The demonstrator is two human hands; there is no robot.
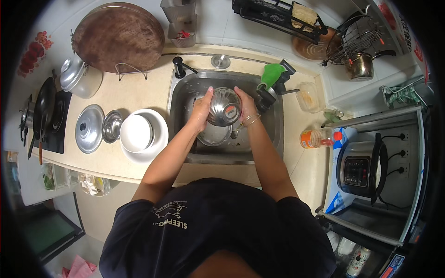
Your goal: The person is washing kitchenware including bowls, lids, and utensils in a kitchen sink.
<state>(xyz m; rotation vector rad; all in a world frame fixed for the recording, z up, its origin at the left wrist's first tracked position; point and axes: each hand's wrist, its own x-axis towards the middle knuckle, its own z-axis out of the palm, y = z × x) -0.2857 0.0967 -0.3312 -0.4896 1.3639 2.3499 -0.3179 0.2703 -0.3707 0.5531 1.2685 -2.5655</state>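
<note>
A metal bowl (224, 106), its underside with a sticker facing up, is held over the stainless steel sink (222, 157) between my two hands. My left hand (202, 110) grips its left side and my right hand (246, 104), with bangles at the wrist, grips its right side. Below it in the sink lies a round, shallow dish (215, 136), partly hidden by the bowl, with a spoon (235, 133) beside it. A green cloth (272, 74) hangs over the black faucet (267, 99) at the sink's back right corner.
Left of the sink stand white bowls (136, 133), a small metal bowl (112, 126) and a metal lid (89, 128). A round wooden chopping board (119, 36) leans behind them. On the right are a plastic container (308, 98), a plastic bottle (320, 138) and an electric pressure cooker (359, 168).
</note>
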